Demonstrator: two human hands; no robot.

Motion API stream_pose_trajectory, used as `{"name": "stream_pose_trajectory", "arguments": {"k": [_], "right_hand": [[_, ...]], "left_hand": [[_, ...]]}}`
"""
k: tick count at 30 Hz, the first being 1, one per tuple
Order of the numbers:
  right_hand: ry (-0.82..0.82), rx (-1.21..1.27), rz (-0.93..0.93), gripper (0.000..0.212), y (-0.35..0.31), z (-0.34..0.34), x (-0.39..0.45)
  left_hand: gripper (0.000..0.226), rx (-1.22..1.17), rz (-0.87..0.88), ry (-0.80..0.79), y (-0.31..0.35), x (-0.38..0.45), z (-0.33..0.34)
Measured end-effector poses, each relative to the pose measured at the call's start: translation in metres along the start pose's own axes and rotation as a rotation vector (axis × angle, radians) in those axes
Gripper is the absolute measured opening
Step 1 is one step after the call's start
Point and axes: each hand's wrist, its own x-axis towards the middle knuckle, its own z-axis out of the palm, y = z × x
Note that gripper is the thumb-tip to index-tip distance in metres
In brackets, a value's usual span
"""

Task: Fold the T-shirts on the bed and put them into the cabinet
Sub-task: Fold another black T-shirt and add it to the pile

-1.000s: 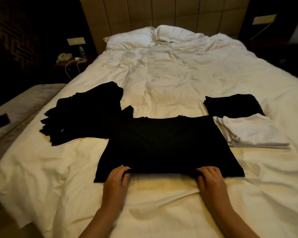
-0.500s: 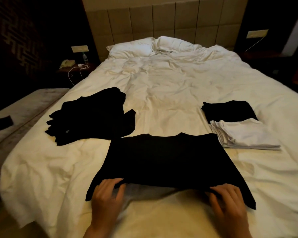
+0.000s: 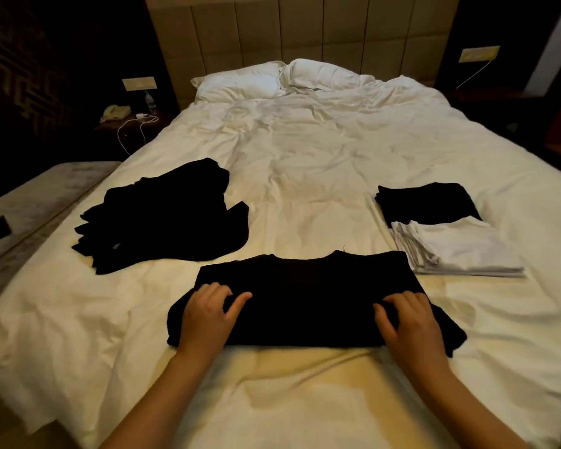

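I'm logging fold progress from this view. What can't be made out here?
- Black pile, head view: too dark to count its shirts.
- Black shirt: its layers merge in the darkness; the left hand and right hand cover its near corners.
- Folded black stack: the white stack hides its near edge.
- Cabinet: out of frame.
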Motion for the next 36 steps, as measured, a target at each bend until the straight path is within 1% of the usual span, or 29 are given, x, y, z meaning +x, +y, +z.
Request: {"name": "stream_pose_trajectory", "arguments": {"k": [2,4,7,11,14,17,19,22,24,27,29,31,32,34,35,36], "right_hand": [[-0.072,-0.064,0.042,0.023,0.006,0.012,0.014],[-0.149,-0.119,0.08,0.017,0.011,0.023,0.028],[-0.231,-0.179,0.091,0.018,0.018,0.037,0.049],[-0.33,-0.266,0.08,0.024,0.031,0.059,0.073],[-0.383,-0.327,0.053,0.027,0.037,0.074,0.092],[-0.388,-0.352,0.011,0.027,0.042,0.088,0.109],[-0.405,-0.332,0.04,0.027,0.05,0.099,0.116],[-0.464,-0.296,0.085,0.017,0.069,0.115,0.115],[-0.462,-0.3,0.098,0.011,0.077,0.123,0.109],[-0.429,-0.295,0.139,0.018,0.079,0.129,0.102],[-0.349,-0.286,0.15,0.022,0.073,0.128,0.101],[-0.264,-0.264,0.082,0.027,0.056,0.127,0.097],[-0.254,-0.248,0.027,0.031,0.042,0.129,0.093],[-0.328,-0.205,-0.067,0.047,0.01,0.137,0.084],[-0.4,-0.193,-0.094,0.056,-0.004,0.142,0.079],[-0.475,-0.198,-0.105,0.064,-0.016,0.147,0.075]], "left_hand": [[0.055,0.019,-0.003,-0.06,-0.009,0.012,0.014],[0.054,0.06,-0.047,-0.138,-0.015,0.021,0.026],[0.048,0.135,-0.163,-0.286,-0.019,0.038,0.041],[0.044,0.192,-0.205,-0.384,-0.032,0.058,0.061],[0.044,0.178,-0.226,-0.41,-0.046,0.071,0.074],[0.045,0.17,-0.214,-0.407,-0.054,0.084,0.086],[0.045,0.174,-0.214,-0.426,-0.058,0.092,0.095],[0.045,0.185,-0.22,-0.447,-0.064,0.098,0.108],[0.044,0.193,-0.226,-0.452,-0.069,0.097,0.118],[0.04,0.201,-0.202,-0.467,-0.072,0.09,0.127],[0.031,0.234,-0.192,-0.419,-0.066,0.091,0.129],[0.029,0.257,-0.172,-0.331,-0.048,0.092,0.129],[0.031,0.222,-0.133,-0.291,-0.034,0.091,0.129],[0.038,0.098,0.003,-0.26,-0.001,0.082,0.132],[0.043,0.042,0.055,-0.287,0.016,0.075,0.134],[0.05,-0.011,0.066,-0.352,0.033,0.067,0.135]]}}
